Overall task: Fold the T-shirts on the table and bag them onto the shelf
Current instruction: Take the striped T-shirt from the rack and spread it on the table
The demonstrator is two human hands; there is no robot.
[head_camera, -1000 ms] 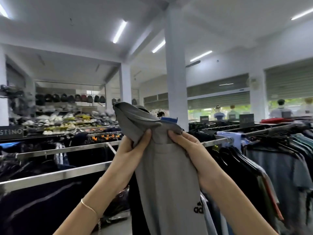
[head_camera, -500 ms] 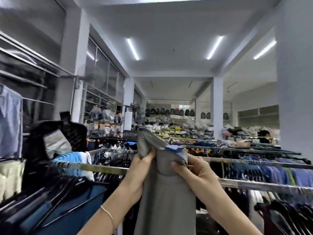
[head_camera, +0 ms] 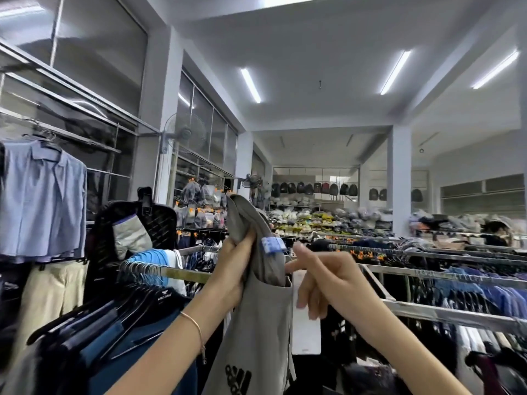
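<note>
The T-shirt (head_camera: 256, 323) hangs at chest height in the middle of the head view, the only view there is, pinched near its collar end by the left hand (head_camera: 233, 269) and dropping straight down out of frame. No table or bag shows here, so I judge the folding proper has not begun; this looks like carrying or straightening the garment.

To do this step well, the left hand should keep its closed grip high on the bunched top so the body hangs free and untwisted. The right hand (head_camera: 322, 283) is just beside the cloth, loosely curled with index finger and thumb extended toward it, gripping nothing that I can make out. It would best retake the opposite shoulder so the shirt spreads flat between both hands before it is laid down. The white hang tag (head_camera: 305, 317) dangling behind the fabric should be tucked inward (it could snag on the clothes rail (head_camera: 185, 273) close behind).

The shirt is plain grey, soft and limp, with a dark three-stripe logo (head_camera: 238, 379) low on the front and a small blue label (head_camera: 271, 246) at the collar. Its top is rolled into a rounded bundle above the left fingers.
</note>
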